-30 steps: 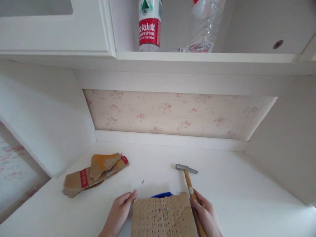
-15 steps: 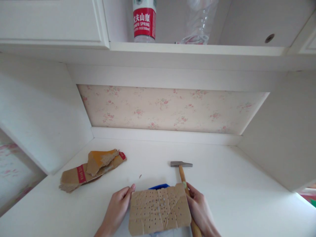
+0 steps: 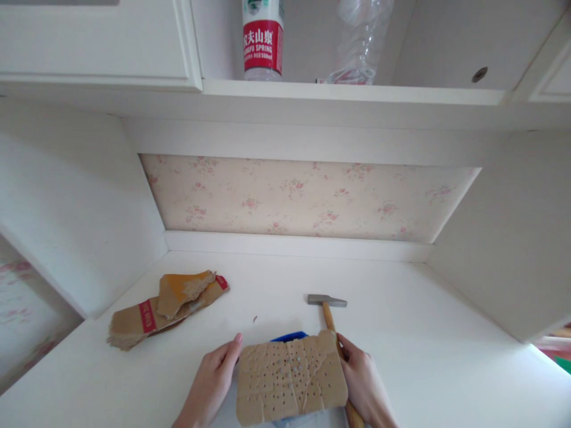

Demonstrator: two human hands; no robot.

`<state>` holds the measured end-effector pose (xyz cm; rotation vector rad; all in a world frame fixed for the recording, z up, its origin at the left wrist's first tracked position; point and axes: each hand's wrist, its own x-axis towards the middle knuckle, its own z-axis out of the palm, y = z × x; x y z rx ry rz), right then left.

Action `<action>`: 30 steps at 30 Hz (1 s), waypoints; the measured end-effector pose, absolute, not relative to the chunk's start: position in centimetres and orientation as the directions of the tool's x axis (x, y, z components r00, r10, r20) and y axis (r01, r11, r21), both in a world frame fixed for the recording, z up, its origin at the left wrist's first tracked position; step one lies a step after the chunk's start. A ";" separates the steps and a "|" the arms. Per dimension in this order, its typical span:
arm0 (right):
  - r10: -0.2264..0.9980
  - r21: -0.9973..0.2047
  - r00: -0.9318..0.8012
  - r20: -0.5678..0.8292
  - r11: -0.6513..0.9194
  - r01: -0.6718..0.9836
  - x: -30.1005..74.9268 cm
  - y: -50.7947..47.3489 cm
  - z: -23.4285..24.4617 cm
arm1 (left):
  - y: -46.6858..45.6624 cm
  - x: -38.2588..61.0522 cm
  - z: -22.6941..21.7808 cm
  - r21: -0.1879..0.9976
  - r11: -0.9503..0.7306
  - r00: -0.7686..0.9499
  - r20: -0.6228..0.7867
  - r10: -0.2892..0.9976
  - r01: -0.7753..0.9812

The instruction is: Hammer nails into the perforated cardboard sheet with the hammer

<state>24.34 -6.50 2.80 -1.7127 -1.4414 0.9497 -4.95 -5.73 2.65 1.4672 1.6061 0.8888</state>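
A piece of brown cardboard point(image 3: 292, 380) with rows of punched holes is held between my two hands. Small bluish-grey bits show in several holes near its middle. My left hand point(image 3: 215, 368) is closed at its left edge, thumb uppermost. At the right edge, my right hand point(image 3: 362, 374) is closed on the cardboard, its fingers partly hidden. A hammer point(image 3: 328, 301) with a wooden handle lies under that hand and the cardboard's right side; whether the fingers also touch the handle I cannot tell. Behind the cardboard, part of a blue object point(image 3: 289, 336) sticks out.
Torn, folded cardboard point(image 3: 129, 326) with a red band lies to the left on the white countertop point(image 3: 428, 333). A small brown scrap point(image 3: 255, 319) is near the middle. Overhead, a shelf point(image 3: 348, 92) holds a labelled water bottle point(image 3: 263, 44) and a clear plastic bottle point(image 3: 361, 41).
The cardboard has shifted very slightly to the right and tilted a little, both hands staying at its edges. The whole view has moved slightly.
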 end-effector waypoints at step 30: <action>0.993 -0.392 0.100 -0.071 -0.119 0.912 25.1 -7.6 1.3 | -6.3 -3.3 2.6 0.843 0.504 0.231 -0.461 0.857 -0.187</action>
